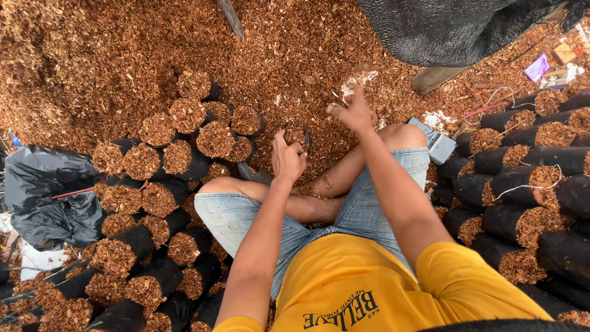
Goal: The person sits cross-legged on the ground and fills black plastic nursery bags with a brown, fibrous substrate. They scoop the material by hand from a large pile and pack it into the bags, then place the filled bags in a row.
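I sit cross-legged in denim shorts and a yellow shirt on a big heap of brown wood chips (110,43). My left hand (287,158) grips the rim of a small black bag (298,140) filled with chips, standing in front of my legs. My right hand (351,110) is raised a little beyond it, fingers pinched with bits of chips falling from them.
Several filled black bags (184,132) stand and lean at my left, and more lie stacked at my right (528,184). A black plastic sack (49,190) lies at far left. Black mesh cloth (448,24) hangs at top right, with a wooden plank (436,77) below it.
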